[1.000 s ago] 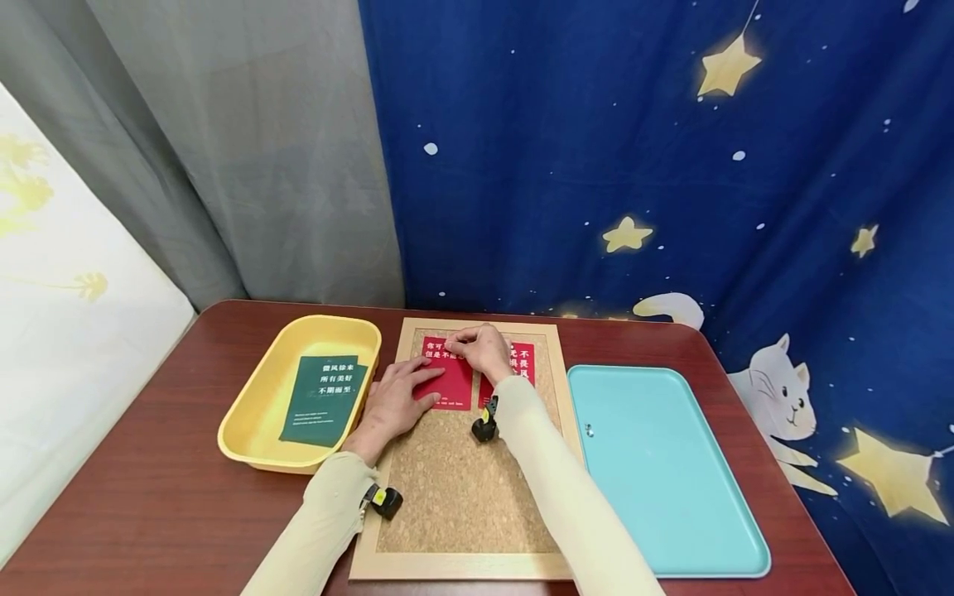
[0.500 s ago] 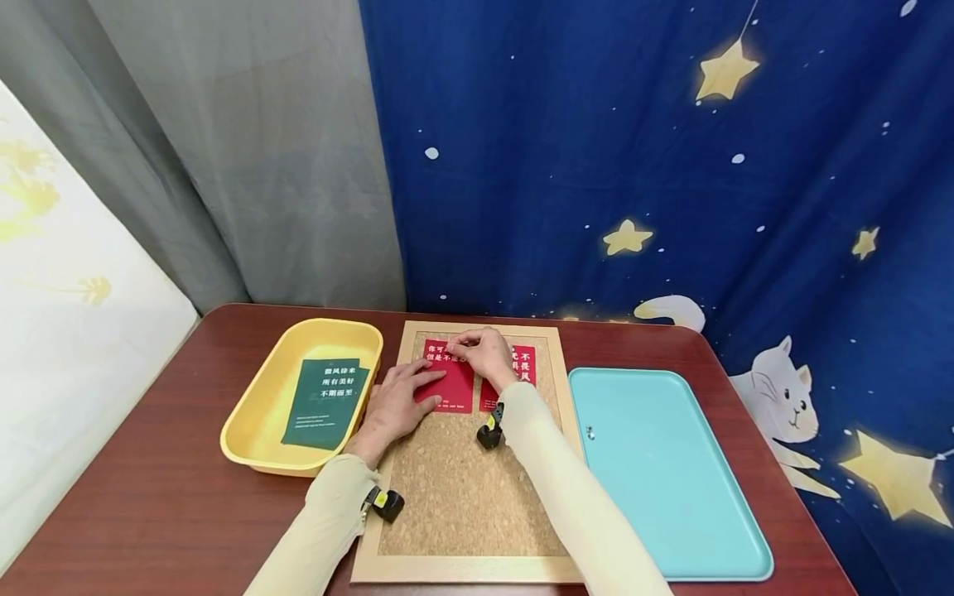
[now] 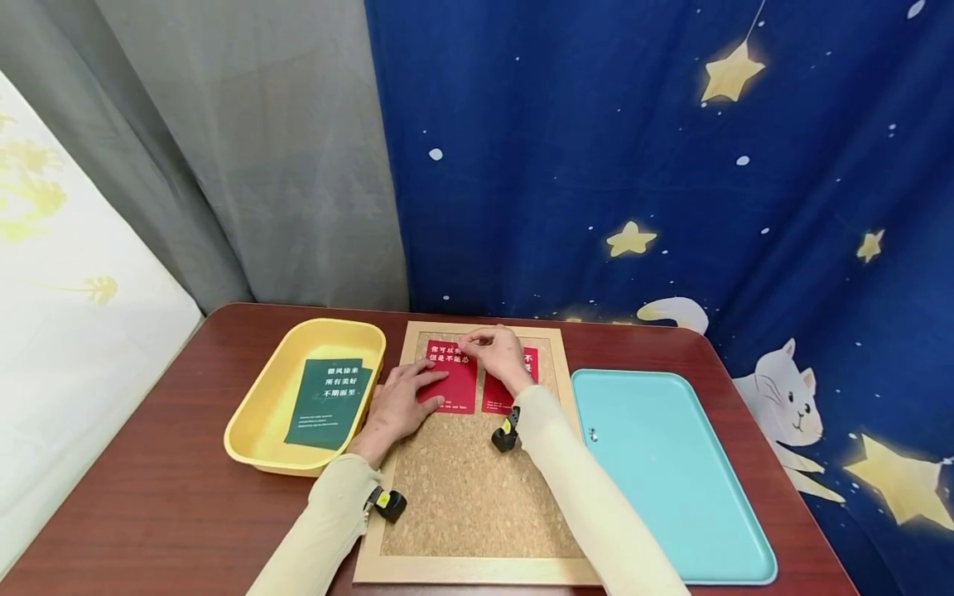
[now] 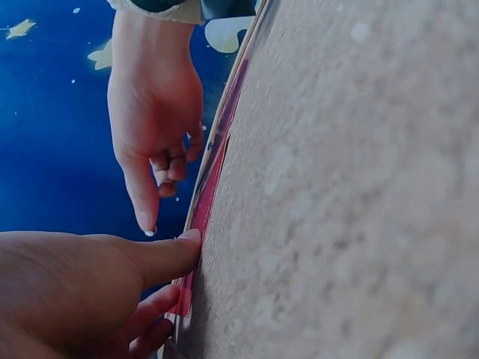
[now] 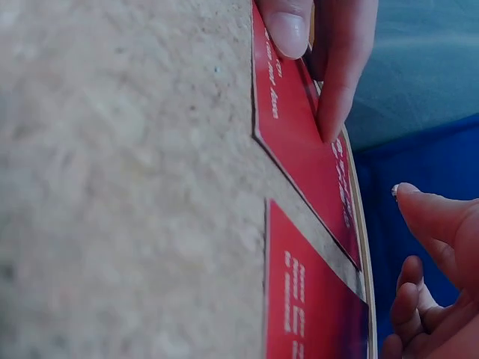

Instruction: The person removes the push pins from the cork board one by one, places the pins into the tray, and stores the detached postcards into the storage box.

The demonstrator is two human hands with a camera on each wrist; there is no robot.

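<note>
My left hand (image 3: pixel 398 403) lies with spread fingers on the left red card (image 3: pixel 458 389), which rests near the top of the cork board (image 3: pixel 477 488). Above that card's upper right part, my right hand (image 3: pixel 501 354) pinches a tiny shiny push pin (image 5: pixel 395 191) between thumb and forefinger. In the left wrist view the push pin (image 4: pixel 150 232) shows at the fingertips, apart from the board. A second red card (image 3: pixel 503 396) sits beside the first, partly hidden under the right hand. White lettering runs across both cards.
Left of the board stands a yellow basin (image 3: pixel 257 426) with green cards (image 3: pixel 324 410) in it. A light blue tray (image 3: pixel 671 480) lies at the right, bearing small shiny pieces (image 3: pixel 592 434) near its left edge. Curtains hang behind the brown table (image 3: pixel 171 463).
My right hand has shifted a little to the right along the left card's top, uncovering more of its lettering. The left hand stays on the card.
</note>
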